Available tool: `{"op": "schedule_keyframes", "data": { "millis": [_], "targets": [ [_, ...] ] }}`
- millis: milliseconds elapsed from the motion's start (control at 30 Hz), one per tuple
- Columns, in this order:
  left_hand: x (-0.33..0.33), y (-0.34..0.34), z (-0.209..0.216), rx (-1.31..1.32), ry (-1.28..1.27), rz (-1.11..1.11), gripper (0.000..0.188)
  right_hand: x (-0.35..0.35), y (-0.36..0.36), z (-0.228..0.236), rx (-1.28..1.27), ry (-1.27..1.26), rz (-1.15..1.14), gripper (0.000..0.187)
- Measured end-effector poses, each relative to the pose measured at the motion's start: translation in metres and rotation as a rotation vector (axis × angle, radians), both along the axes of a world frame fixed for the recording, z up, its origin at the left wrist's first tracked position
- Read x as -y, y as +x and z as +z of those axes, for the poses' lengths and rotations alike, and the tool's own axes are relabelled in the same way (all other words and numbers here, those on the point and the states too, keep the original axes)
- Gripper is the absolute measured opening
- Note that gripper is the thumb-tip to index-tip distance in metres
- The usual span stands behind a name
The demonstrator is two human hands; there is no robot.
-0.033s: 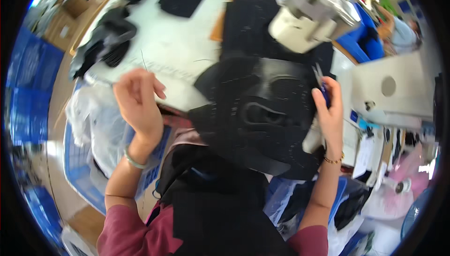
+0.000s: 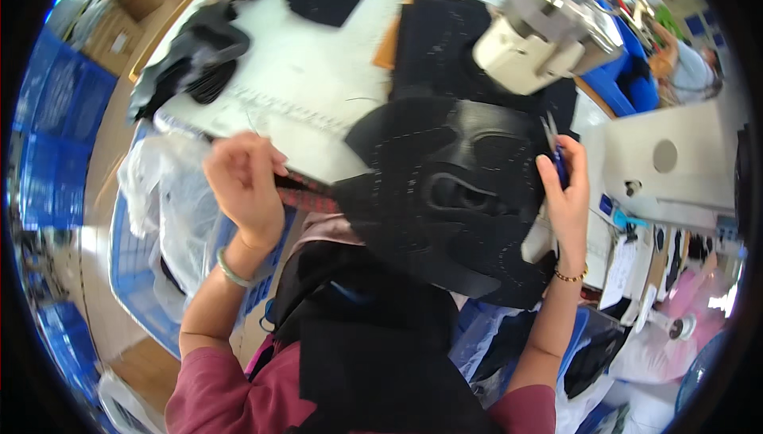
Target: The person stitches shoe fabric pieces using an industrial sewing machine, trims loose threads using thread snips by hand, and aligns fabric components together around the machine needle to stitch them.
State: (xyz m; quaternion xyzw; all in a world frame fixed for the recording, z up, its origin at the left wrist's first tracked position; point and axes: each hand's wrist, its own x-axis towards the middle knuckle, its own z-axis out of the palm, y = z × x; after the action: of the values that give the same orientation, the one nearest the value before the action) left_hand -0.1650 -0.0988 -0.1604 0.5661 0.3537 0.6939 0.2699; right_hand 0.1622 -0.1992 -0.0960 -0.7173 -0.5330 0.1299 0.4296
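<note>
Evidently, the right hand (image 2: 568,203) closes around blue-handled thread snips (image 2: 558,156), their tips toward about eleven o'clock, at three o'clock of the black stitched panel (image 2: 397,195). The left hand (image 2: 245,187), at nine o'clock and apart from the panel, has loosely curled fingers; whether they pinch anything, I cannot tell. The panel lies between the hands, seemingly running past the near edge of the white worktable (image 2: 302,92). It looks light and pliable, perhaps slippery where it shines; its plain outer edges seem the best hold. A sewing-machine head (image 2: 517,60) stands at one o'clock, a blue plastic basket (image 2: 135,299) between eight and nine, cardboard boxes (image 2: 111,40) at ten, a co-worker (image 2: 695,68) at two.
</note>
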Motion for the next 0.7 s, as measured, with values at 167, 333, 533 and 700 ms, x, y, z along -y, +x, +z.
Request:
{"op": "schedule_keyframes", "data": {
  "millis": [167, 333, 533, 700],
  "targets": [
    [0.029, -0.070, -0.057, -0.763, 0.153, 0.088, 0.012, -0.009, -0.015, 0.009, 0.093, -0.021, 0.087, 0.038],
    [0.022, -0.075, -0.071, -1.549, -0.164, -0.211, 0.014, -0.001, -0.010, 0.020, 0.079, -0.002, 0.067, 0.034],
    [0.010, -0.014, 0.131, -1.091, -0.216, -0.798, 0.013, 0.020, -0.004, 0.048, 0.115, 0.111, -0.049, 0.035],
    [-0.057, 0.092, 0.180, -0.787, 0.232, -0.412, 0.042, 0.024, -0.009, 0.066, 0.158, 0.166, -0.088, 0.034]
  ]
}}
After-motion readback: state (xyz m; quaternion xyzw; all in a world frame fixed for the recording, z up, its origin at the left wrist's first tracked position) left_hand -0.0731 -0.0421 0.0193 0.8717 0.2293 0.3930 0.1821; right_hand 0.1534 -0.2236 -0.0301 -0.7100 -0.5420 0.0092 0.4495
